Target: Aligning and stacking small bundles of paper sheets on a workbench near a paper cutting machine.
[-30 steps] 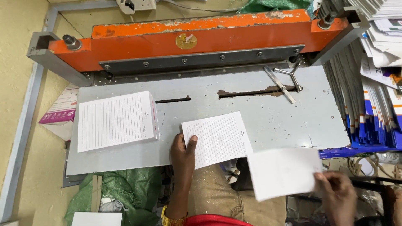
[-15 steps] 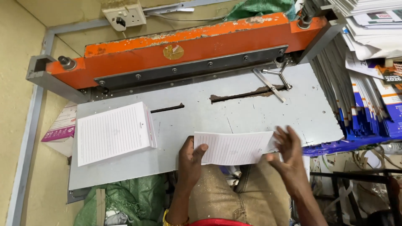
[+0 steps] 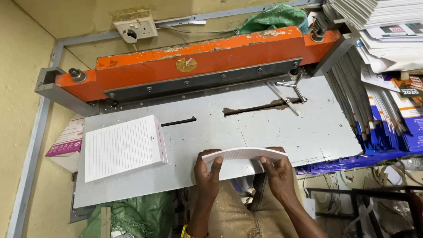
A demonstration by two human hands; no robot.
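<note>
A grey steel bench (image 3: 282, 128) fronts an orange cutter (image 3: 198, 66), with a ruled pad (image 3: 123, 147) lying at its left. A second ago the sheets (image 3: 246, 154) lay flat under the left hand (image 3: 208, 174) alone; now the right hand (image 3: 278, 172) has joined it. Both hands grip the sheets by the ends, bowed upward over the bench's near edge, apparently being squared.

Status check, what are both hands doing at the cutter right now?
Left hand and right hand grip a bowed paper stack at the table edge. Lined pad pile lies apart, left. Nothing blocking.
</note>
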